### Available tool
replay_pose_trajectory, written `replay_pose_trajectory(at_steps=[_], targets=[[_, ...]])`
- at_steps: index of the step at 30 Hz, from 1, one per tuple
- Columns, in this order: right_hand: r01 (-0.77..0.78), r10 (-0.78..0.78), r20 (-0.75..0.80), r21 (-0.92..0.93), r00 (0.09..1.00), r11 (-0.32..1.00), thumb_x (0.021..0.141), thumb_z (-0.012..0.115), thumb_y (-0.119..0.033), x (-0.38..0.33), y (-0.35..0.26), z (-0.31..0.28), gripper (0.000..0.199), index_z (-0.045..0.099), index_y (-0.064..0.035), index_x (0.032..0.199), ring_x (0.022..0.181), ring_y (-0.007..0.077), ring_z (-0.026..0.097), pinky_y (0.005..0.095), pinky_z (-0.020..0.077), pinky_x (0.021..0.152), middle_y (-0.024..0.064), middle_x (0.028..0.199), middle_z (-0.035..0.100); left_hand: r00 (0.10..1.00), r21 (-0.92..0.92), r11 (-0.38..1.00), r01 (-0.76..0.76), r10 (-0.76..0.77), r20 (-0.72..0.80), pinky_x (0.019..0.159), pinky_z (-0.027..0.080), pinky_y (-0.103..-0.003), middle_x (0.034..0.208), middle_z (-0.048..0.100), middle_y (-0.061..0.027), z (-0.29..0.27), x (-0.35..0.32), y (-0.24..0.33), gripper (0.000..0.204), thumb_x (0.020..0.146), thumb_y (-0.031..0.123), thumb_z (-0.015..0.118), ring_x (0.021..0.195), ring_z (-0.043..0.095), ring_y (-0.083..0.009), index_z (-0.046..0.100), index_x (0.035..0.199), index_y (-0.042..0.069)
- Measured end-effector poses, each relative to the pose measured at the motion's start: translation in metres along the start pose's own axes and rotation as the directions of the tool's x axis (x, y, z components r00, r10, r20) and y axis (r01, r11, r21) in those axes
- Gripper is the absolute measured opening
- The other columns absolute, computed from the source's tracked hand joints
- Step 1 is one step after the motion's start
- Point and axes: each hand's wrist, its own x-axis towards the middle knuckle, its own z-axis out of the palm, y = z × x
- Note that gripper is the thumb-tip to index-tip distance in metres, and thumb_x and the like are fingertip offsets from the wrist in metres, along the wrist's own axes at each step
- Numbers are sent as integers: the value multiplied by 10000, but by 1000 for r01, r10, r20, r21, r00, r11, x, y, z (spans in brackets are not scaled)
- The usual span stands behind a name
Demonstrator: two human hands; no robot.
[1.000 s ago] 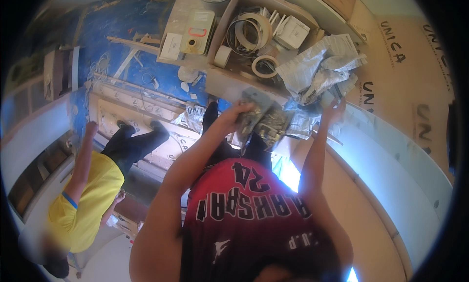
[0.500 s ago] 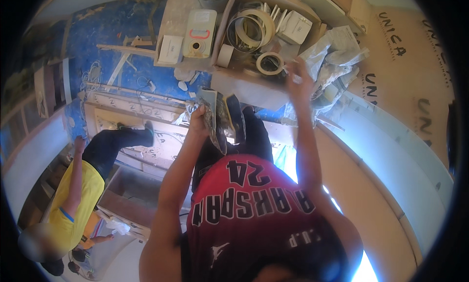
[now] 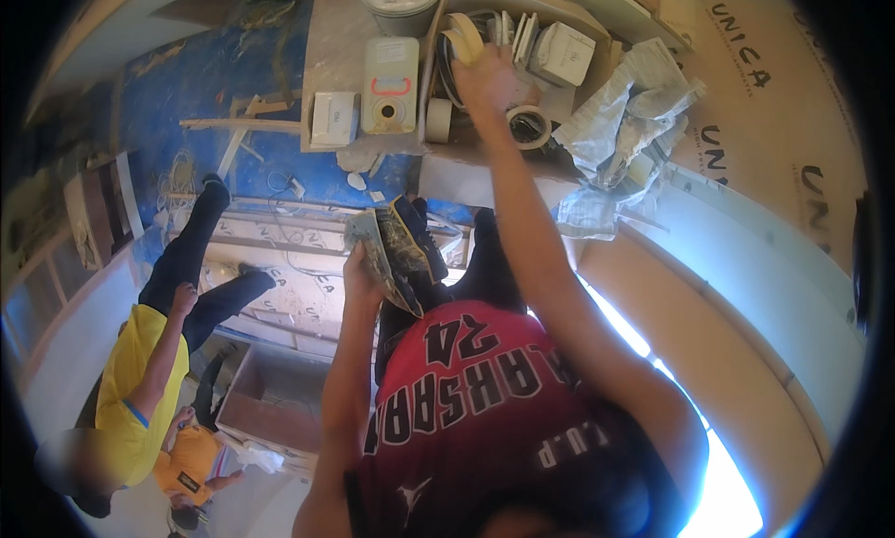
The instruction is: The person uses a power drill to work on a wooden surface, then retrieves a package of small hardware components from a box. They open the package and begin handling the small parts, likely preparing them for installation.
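Observation:
My left hand (image 3: 362, 272) grips a long, flat grey piece (image 3: 371, 244) smeared with what looks like dried putty; its exact kind is unclear. Close beside that piece is a dark, yellow-edged, shoe-like shape (image 3: 424, 235). My right hand (image 3: 487, 86) reaches into an open cardboard box (image 3: 480, 170), its fingers closed at the edge of a cream tape roll (image 3: 461, 39), which stands tilted. The fingertips are partly hidden. A second tape roll (image 3: 529, 128) lies nearer in the box, below my right wrist.
Left of the box stand a canister with a red handle (image 3: 390, 86), a small white box (image 3: 334, 118) and a bucket (image 3: 401, 2). Crumpled paper (image 3: 625, 128) lies to the right. A person in yellow (image 3: 144, 379) and one in orange (image 3: 191, 459) are at left.
My right hand has moved left and farther into the box, and the cream roll is now tilted. The left hand has shifted slightly left and nearer. The person in yellow has changed leg position.

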Motion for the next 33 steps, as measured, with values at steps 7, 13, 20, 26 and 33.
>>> replay_pose_trajectory(at_steps=[7, 13, 20, 26, 33], targets=[[-107, 79, 377, 52, 923, 993, 821, 748, -388, 15, -35, -3, 601, 592, 41, 1212, 1031, 427, 659, 491, 542, 917, 218, 1333, 506, 998, 117, 992, 46, -41, -50, 1044, 486, -479, 1319, 612, -148, -15, -1, 20, 685, 860, 370, 741, 1210, 599, -333, 499, 1405, 33], [-326, 297, -144, -264, 944, 908, 785, 754, -597, 56, 69, -34, 1042, 339, 33, 1505, 1351, 493, 409, 587, 359, 1101, 335, 1501, 346, 998, 130, 989, 65, -68, 15, 1047, 485, -479, 1327, 608, -156, -24, 0, 22, 686, 867, 371, 736, 1216, 599, -338, 495, 1406, 21], [-496, 490, -88, -84, 867, 864, 653, 884, -510, 88, 118, -22, 1259, 153, -102, 1593, 1310, 497, 398, 622, 356, 1073, 336, 1419, 369, 998, 168, 984, 63, -62, -8, 1055, 476, -489, 1338, 604, -156, -28, 2, 24, 695, 882, 384, 721, 1228, 592, -339, 480, 1424, 22], [-372, 386, 100, -136, 917, 918, 724, 842, -353, 80, 109, -35, 1232, 14, -154, 1614, 1340, 531, 354, 650, 372, 1059, 373, 1504, 235, 997, 100, 992, 80, -78, -21, 1027, 505, -490, 1317, 611, -142, -20, -3, 22, 635, 900, 292, 713, 1202, 608, -331, 467, 1422, 30], [-276, 290, 82, -142, 954, 950, 856, 677, -180, 88, 103, -17, 1029, -16, -130, 1616, 1448, 601, 129, 760, 216, 1097, 354, 1606, -114, 996, 283, 955, 87, -84, -22, 1049, 488, -490, 1337, 615, -151, -20, -4, 21, 646, 904, 350, 703, 1208, 610, -339, 489, 1419, 22]])
